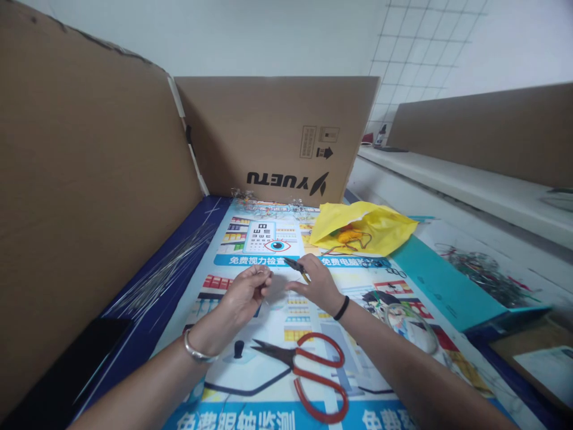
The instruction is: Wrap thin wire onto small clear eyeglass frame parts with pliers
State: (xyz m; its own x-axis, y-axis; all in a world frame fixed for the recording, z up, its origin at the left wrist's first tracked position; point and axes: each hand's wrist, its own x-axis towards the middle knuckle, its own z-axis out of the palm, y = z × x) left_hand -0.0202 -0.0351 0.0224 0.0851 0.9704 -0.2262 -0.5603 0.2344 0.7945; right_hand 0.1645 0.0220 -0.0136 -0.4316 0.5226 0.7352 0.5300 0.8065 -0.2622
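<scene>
My left hand (244,295), with a silver bangle at the wrist, is closed in a pinch around something thin and small that is hard to make out. To its right, my right hand (317,283), with a black band at the wrist, holds small dark-jawed pliers (295,266), their tips pointing up and left toward the left hand. The thumb is spread from the fingers. Red-handled scissors (293,358) lie below both hands on the printed sheet (298,307), blades slightly apart and pointing left.
Cardboard panels (277,131) stand behind and at left. Thin wires (170,269) lie left, beside a black object (76,370). A yellow bag (385,230) with orange cord, a wire coil (414,325) and a turquoise box (452,286) with tangled wire pieces (487,275) lie right.
</scene>
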